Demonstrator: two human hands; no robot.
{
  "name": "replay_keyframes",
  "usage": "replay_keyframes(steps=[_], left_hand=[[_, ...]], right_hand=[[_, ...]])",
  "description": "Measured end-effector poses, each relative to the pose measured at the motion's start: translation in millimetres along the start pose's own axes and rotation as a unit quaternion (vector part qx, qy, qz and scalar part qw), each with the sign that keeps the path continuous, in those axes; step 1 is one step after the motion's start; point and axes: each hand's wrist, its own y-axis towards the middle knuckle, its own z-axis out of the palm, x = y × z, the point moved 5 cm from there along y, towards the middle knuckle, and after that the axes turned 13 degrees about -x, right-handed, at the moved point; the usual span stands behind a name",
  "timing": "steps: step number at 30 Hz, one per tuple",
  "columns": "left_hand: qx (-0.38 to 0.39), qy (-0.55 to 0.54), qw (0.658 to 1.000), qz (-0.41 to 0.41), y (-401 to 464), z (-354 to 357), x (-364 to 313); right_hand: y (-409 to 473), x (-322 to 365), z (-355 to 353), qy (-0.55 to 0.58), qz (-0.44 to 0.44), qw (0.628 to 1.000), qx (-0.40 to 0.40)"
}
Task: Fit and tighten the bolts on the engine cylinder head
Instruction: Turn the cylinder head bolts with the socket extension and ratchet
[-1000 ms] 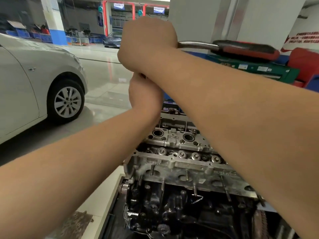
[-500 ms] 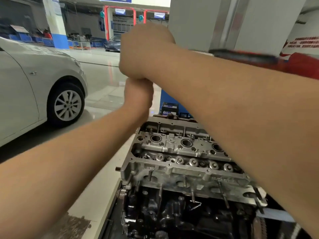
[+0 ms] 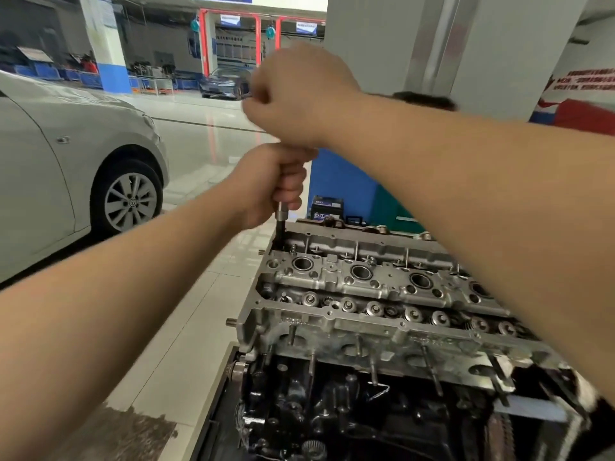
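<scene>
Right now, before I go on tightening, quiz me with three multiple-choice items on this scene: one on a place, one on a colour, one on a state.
1. Where does the socket extension enter the cylinder head?
A. far left corner
B. near right corner
C. centre

2. What colour is the car at left?
A. red
B. silver
C. black

3. What is the left hand doing?
A. lying flat on the head
B. hanging free
C. gripping the extension

Answers:
1 A, the shaft drops into the head's far left corner.
2 B, its body is silver-grey.
3 C, its fingers curl round the shaft, below the right hand, which is closed in a fist above it.
</scene>
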Motion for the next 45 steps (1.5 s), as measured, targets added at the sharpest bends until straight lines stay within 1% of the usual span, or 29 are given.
replay_keyframes(steps=[1, 2, 4, 6, 8, 10, 11, 12, 13, 14, 15, 17, 19, 21, 23, 24, 26, 27, 28, 30, 32, 35, 36, 37, 39, 40, 41, 43, 45], left_hand=[[0.052, -0.004, 0.998, -0.02, 0, 1, -3], [0.049, -0.004, 0.999, -0.013, 0, 1, -6], [-0.068, 0.02, 0.997, 0.035, -6, 4, -5], [-0.186, 0.061, 0.975, 0.106, -19, 14, -1], [-0.241, 0.068, 0.956, 0.15, -26, 20, 5], [-0.274, 0.077, 0.949, 0.137, -20, 4, 3], [-0.233, 0.067, 0.965, 0.102, -10, -3, 3], [-0.136, 0.038, 0.988, 0.063, -3, -3, 0], [-0.036, 0.019, 0.999, 0.021, 0, -1, -2], [0.028, 0.014, 1.0, 0.001, -1, 1, -6], [0.038, 0.015, 0.999, 0.002, 0, 3, -7], [-0.07, 0.027, 0.997, 0.03, -4, 5, -7], [-0.203, 0.064, 0.97, 0.117, -14, 10, -6], [-0.243, 0.118, 0.944, 0.191, -20, 19, -3], [-0.238, 0.043, 0.957, 0.163, -15, 9, -1], [-0.203, -0.006, 0.971, 0.127, -7, 2, 0], [-0.047, -0.034, 0.997, 0.045, -1, -2, -3], [0.024, -0.033, 0.999, 0.014, -2, -3, -6], [0.044, -0.022, 0.999, 0.01, -1, -5, -7], [-0.041, 0.023, 0.998, 0.049, -6, -3, -7], [-0.176, 0.057, 0.973, 0.136, -15, 5, -6], [-0.252, 0.069, 0.942, 0.208, -24, 13, -1], [-0.263, 0.051, 0.945, 0.189, -20, 6, -2], [-0.238, 0.026, 0.959, 0.152, -11, -1, -1], [-0.051, 0.013, 0.997, 0.062, 0, 0, -6], [0.033, 0.01, 0.999, 0.028, 0, 2, -10], [0.066, 0.007, 0.998, 0.009, 1, 2, -14], [-0.006, 0.026, 0.999, 0.021, -3, 3, -13], [-0.146, 0.095, 0.978, 0.116, -14, 6, -8]], right_hand=[[-4, -10, 0, 0.056, 0.028, 0.998, 0.002], [-7, -17, 1, 0.079, 0.041, 0.996, 0.005], [-4, -16, 4, 0.021, 0.046, 0.999, 0.018], [5, -4, 8, -0.098, 0.055, 0.993, 0.044], [11, 15, 11, -0.16, 0.031, 0.985, 0.056], [12, 26, 9, -0.146, -0.014, 0.989, 0.011], [9, 23, 6, -0.12, -0.02, 0.993, -0.004], [5, 13, 4, -0.083, -0.018, 0.996, -0.012], [1, 3, 3, -0.035, -0.005, 0.999, -0.009], [-3, -6, 4, 0.01, 0.013, 1.0, -0.006], [-6, -12, 4, 0.036, 0.03, 0.999, -0.008], [-6, -15, 5, 0.012, 0.055, 0.998, 0.003], [2, -7, 6, -0.08, 0.067, 0.994, 0.022], [6, 8, 6, -0.149, 0.051, 0.986, 0.048], [9, 19, 7, -0.14, 0.028, 0.989, 0.025], [9, 19, 6, -0.113, 0.015, 0.994, -0.002], [4, 9, 3, -0.02, 0.003, 1.0, -0.006], [1, 2, 2, 0.045, 0.019, 0.999, 0.003], [-1, -4, 3, 0.09, 0.036, 0.995, 0.008], [-3, -9, 3, 0.058, 0.059, 0.996, 0.017], [3, -4, 4, -0.056, 0.077, 0.995, 0.025], [8, 22, 6, -0.147, 0.035, 0.988, 0.027], [8, 26, 4, -0.14, 0.01, 0.99, -0.002], [6, 26, 2, -0.118, -0.008, 0.993, -0.022], [-1, 8, 1, -0.047, -0.022, 0.998, -0.022], [-5, -1, 1, 0.004, -0.006, 1.0, -0.014], [-8, -8, 1, 0.044, 0.012, 0.999, -0.011], [-6, -11, 3, 0.029, 0.04, 0.999, 0.006], [4, -5, 6, -0.082, 0.069, 0.993, 0.045]])
